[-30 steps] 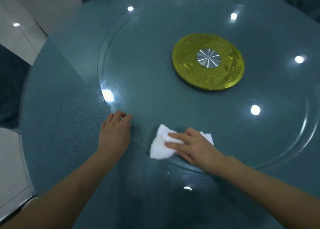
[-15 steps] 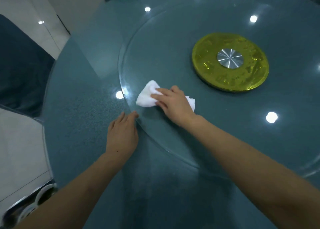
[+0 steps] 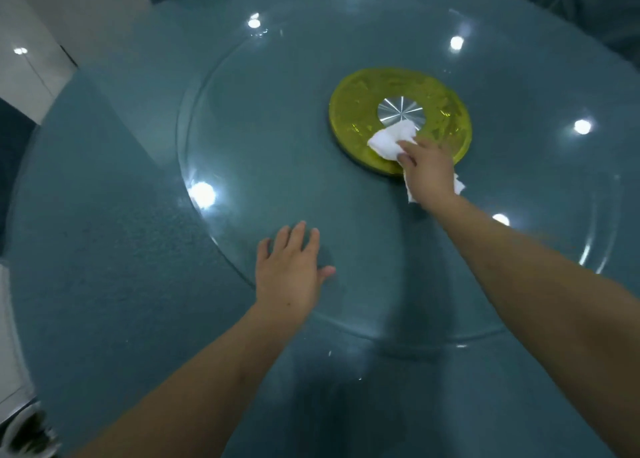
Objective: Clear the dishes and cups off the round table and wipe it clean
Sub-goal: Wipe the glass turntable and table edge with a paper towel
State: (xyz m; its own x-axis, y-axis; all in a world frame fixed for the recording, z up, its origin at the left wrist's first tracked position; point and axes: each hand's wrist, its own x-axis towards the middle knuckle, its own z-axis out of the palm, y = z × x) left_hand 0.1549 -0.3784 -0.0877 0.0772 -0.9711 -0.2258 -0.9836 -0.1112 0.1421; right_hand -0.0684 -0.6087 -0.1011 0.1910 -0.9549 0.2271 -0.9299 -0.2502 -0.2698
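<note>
The round blue-green table [image 3: 104,256] carries a large clear glass turntable [image 3: 263,138] with a yellow disc [image 3: 353,107] and a silver hub [image 3: 400,110] at its middle. My right hand [image 3: 429,173] presses a white cloth [image 3: 391,140] flat onto the near edge of the yellow disc, just below the hub; part of the cloth sticks out behind the wrist. My left hand [image 3: 291,270] lies palm down, fingers spread, on the near left part of the glass turntable and holds nothing. No dishes or cups stand on the table.
White floor [image 3: 20,76] shows past the table's left edge. A dark blue chair [image 3: 10,135] stands at the far left. Stacked white dishes [image 3: 24,433] sit low at the bottom left corner, off the table. Ceiling lights glare on the glass.
My right hand has swept the cloth from the turntable's near left rim out to the yellow disc at the centre. My left hand has moved from the rim onto the glass and spread flat.
</note>
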